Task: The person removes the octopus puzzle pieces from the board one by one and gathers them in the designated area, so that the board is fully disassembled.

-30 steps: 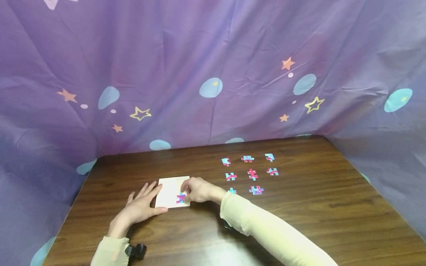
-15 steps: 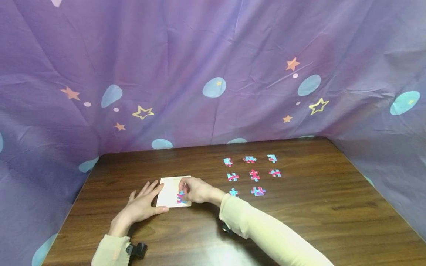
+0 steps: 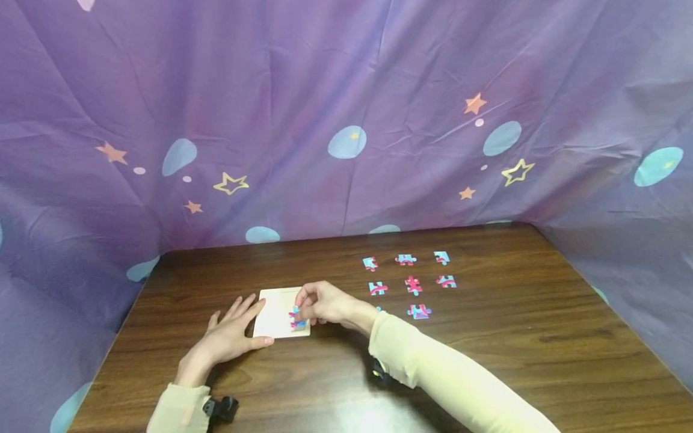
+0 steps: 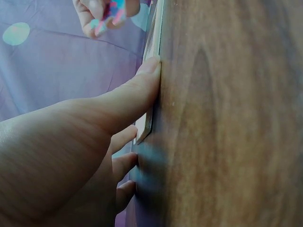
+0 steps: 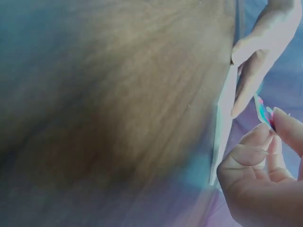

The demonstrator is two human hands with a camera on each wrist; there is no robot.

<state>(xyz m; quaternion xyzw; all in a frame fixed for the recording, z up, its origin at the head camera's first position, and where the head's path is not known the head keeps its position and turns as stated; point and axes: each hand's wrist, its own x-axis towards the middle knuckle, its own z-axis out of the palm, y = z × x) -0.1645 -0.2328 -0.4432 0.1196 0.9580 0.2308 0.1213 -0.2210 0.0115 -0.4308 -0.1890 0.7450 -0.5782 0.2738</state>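
Between thumb and fingertips, my right hand pinches a pink, blue and purple jigsaw piece over the right side of a small white puzzle board. In the right wrist view the piece is tilted and held apart from the board. My left hand lies at the board's left side with fingers spread and straight. Its thumb touches the near edge, as the left wrist view shows, while the index finger reaches the upper left corner.
Several pink and blue jigsaw pieces lie spaced out in rows on the brown wooden table, right of the board. My right wrist partly covers one of them. A purple cloth with stars hangs behind and along the sides.
The right hand has lifted and shifted slightly right with the jigsaw piece, which is now tilted up from the board. The left hand stays in place.
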